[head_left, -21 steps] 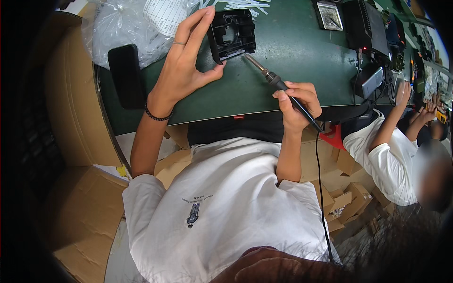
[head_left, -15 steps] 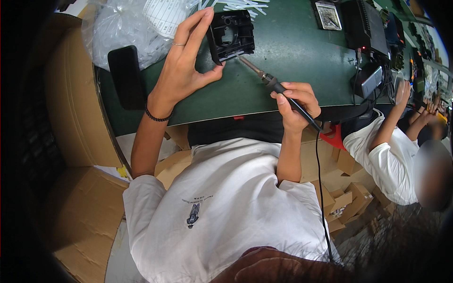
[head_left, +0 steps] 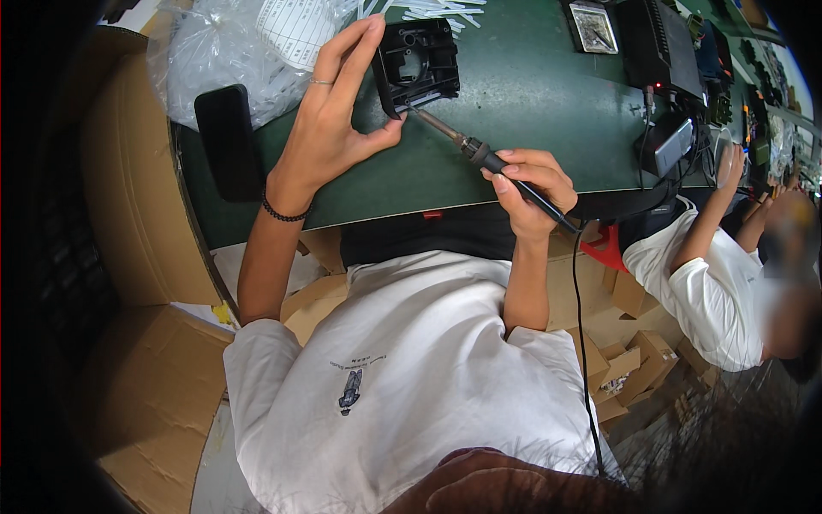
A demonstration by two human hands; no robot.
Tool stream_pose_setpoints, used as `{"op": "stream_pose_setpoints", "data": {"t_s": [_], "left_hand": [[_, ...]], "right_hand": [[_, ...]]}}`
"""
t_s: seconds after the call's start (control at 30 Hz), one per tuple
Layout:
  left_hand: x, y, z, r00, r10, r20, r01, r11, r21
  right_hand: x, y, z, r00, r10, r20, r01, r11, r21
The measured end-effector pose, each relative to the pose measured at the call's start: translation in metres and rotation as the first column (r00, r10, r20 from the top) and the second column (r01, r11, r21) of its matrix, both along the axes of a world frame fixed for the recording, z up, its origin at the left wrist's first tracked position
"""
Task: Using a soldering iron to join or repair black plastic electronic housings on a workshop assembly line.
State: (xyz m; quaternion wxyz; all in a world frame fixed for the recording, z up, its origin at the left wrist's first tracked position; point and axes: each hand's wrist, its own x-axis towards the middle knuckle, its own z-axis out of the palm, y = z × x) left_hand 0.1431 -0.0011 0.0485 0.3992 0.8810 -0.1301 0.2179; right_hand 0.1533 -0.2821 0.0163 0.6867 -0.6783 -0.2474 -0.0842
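Observation:
My left hand (head_left: 336, 111) grips a black plastic housing (head_left: 419, 64) by its left side, thumb at the lower corner and fingers at the top. The housing's ribbed, hollow inside faces up, and a pale strip lies along its near edge. In my right hand (head_left: 535, 188) is a soldering iron (head_left: 490, 158), held like a pen by its black handle. Its metal tip points up and left and meets the housing's near edge, close to my left thumb. Whether it touches the pale strip is too small to tell. A black cord trails from the handle.
A clear plastic bag (head_left: 231, 64) and a black phone (head_left: 229, 141) lie left on the green table (head_left: 531, 94). White sticks (head_left: 441, 10) are at the back. A metal tray (head_left: 592, 27) and a black box (head_left: 659, 51) stand right. Cardboard (head_left: 137, 180) borders the left; a co-worker (head_left: 698, 283) sits right.
The soldering iron has moved left along the housing's near edge, its tip now nearer my left thumb. My left hand and the housing have barely shifted.

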Motion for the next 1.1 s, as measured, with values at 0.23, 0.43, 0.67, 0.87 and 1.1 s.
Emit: {"op": "stream_pose_setpoints", "data": {"t_s": [0.23,0.43,0.67,0.87,1.1], "left_hand": [[0.001,-0.001,0.002,1.000,0.001,0.004,-0.001,1.000,0.002],[-0.002,-0.003,0.007,0.998,0.054,-0.038,-0.054,0.999,0.008],[0.125,0.003,0.065,0.920,0.337,0.197,-0.341,0.940,-0.015],[0.153,0.001,0.061,0.916,0.398,0.047,-0.400,0.913,0.075],[-0.025,-0.050,0.063,0.966,0.212,-0.148,-0.237,0.955,-0.179]], "right_hand": [[0.000,-0.002,-0.001,1.000,0.013,-0.004,-0.013,1.000,-0.013],[-0.007,0.000,-0.004,0.995,-0.085,-0.061,0.099,0.955,0.281],[0.002,-0.012,0.029,0.935,-0.303,-0.184,0.355,0.825,0.440],[0.031,-0.043,0.056,0.833,-0.508,-0.217,0.553,0.771,0.317],[0.109,-0.055,0.068,0.878,-0.448,-0.168,0.479,0.819,0.317]]}}
